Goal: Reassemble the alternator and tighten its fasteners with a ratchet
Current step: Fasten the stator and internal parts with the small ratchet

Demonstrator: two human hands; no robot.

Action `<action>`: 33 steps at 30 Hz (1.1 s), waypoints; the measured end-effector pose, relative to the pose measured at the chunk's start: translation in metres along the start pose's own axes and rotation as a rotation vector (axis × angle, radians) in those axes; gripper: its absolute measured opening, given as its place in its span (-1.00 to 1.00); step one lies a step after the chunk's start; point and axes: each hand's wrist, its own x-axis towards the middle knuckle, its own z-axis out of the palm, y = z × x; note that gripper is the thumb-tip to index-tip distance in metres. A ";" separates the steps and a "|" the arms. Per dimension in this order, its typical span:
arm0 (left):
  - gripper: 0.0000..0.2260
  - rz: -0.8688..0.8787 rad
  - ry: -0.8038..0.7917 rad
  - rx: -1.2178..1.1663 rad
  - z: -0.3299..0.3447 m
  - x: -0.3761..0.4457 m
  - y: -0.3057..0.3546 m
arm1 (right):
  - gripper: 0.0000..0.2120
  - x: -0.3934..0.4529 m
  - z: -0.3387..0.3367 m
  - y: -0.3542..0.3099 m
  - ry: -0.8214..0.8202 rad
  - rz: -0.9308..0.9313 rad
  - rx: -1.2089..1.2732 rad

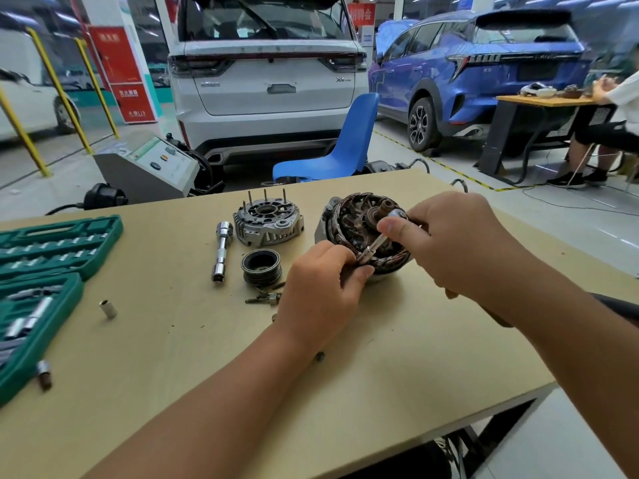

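The alternator body, with brown copper windings and the rotor showing, stands on the table right of centre. My right hand grips a chrome ratchet over the windings, thumb on its head. A slim extension with a socket slants down from it. My left hand pinches the lower end of that extension at the alternator's near rim. The grey rear housing with upright bolts lies apart to the left. In front of it sits the black pulley.
A chrome extension bar lies left of the housing. Small bolts sit near the pulley. A green socket case lies open at the left edge, with loose sockets nearby. A blue chair and cars stand behind.
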 end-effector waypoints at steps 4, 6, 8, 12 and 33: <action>-0.85 0.020 -0.002 -0.004 0.004 0.000 0.001 | -0.50 0.002 -0.005 0.003 -0.024 -0.133 -0.053; -0.86 0.032 -0.008 0.001 0.005 0.000 -0.001 | -0.50 0.003 -0.004 0.002 -0.012 -0.199 -0.078; -0.87 0.033 -0.017 -0.001 0.005 0.001 -0.004 | -0.49 0.003 0.000 0.002 0.018 -0.230 -0.083; -0.88 0.040 -0.028 -0.017 0.005 0.003 -0.008 | -0.49 0.001 0.005 0.009 0.092 -0.208 -0.039; -0.89 0.019 -0.063 -0.071 0.001 0.003 -0.005 | -0.82 0.010 -0.022 0.000 -0.305 -0.151 -0.152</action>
